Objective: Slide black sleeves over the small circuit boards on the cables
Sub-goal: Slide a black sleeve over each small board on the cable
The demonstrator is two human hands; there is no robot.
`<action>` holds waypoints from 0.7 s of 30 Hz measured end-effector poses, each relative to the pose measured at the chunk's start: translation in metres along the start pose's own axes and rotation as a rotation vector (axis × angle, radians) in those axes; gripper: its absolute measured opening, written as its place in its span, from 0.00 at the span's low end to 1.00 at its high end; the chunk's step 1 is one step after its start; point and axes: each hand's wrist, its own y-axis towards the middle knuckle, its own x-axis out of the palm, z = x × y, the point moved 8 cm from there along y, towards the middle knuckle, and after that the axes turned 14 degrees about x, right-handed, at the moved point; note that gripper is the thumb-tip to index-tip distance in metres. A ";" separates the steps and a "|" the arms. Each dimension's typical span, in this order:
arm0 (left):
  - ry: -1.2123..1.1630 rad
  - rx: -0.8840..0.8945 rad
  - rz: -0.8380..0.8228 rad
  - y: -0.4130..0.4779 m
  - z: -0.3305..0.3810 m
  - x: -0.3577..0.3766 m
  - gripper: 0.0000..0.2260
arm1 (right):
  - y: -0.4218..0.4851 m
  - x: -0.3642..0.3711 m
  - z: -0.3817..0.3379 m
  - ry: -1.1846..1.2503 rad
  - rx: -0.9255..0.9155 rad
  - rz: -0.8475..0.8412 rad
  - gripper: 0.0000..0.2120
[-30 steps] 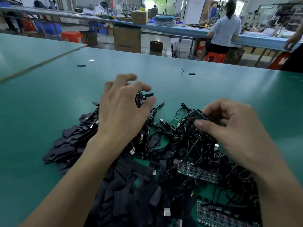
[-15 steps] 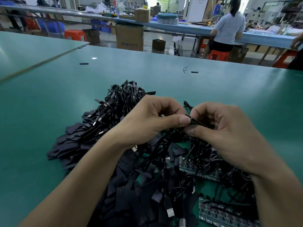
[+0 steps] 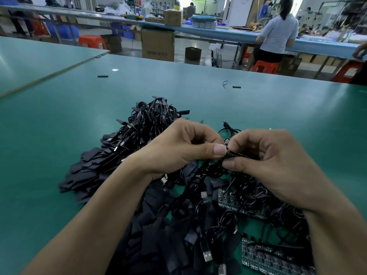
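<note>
Where the two hands meet: above the middle of a dark heap, the left hand and right hand are drawn close together, thumb tips nearly touching.
Left hand: fingers curled, thumb pressed flat on the near end of a small circuit board, pinching it.
Right hand: fingers curled over the same board, thumb underneath — clamped on its other end.
Small circuit board: a narrow dark strip held between both hands, raised above the heap; whether a sleeve is on it cannot be told.
Black sleeves: many flat black pieces spread in a loose fan, left of and beneath the forearms.
Cables: coiled black bundles piled just beyond the left hand; a silver USB plug lies near the bottom edge.
Board panels: green strips of joined boards under the right wrist, tangled in cable.
Table: a wide green surface, with two small black pieces lying far off.
Background: a person sits at a distant bench on an orange stool, back to the camera — a cardboard box stands on the floor.
</note>
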 end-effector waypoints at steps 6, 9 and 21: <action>-0.047 0.012 0.145 0.001 0.000 -0.010 0.06 | -0.003 -0.019 -0.002 -0.092 0.048 0.263 0.09; -0.151 0.094 0.384 0.001 0.007 -0.035 0.07 | -0.008 -0.044 0.008 -0.165 0.141 0.608 0.10; 0.421 0.221 0.750 -0.015 0.042 -0.063 0.09 | -0.015 -0.039 0.006 -0.681 0.343 0.756 0.23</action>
